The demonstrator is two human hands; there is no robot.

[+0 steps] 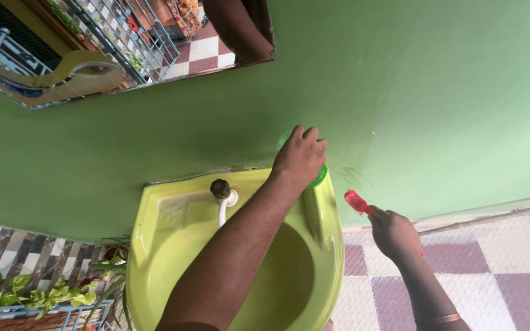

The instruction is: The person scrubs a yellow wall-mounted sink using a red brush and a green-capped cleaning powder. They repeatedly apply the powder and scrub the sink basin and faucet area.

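Now left hand covers green container on sink rim; right hand grips red brush.

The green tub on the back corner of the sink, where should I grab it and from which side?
Probably grip the green tub around its round top and sides, coming from above and the front. It sits against the wall on the sink rim, so the back is blocked. The left hand already covers it that way; the right hand holds a red brush.

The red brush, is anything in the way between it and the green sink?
Nothing visible. The right hand holds the red brush just beside the sink rim, with only open air between. The left hand rests farther back on a green container.
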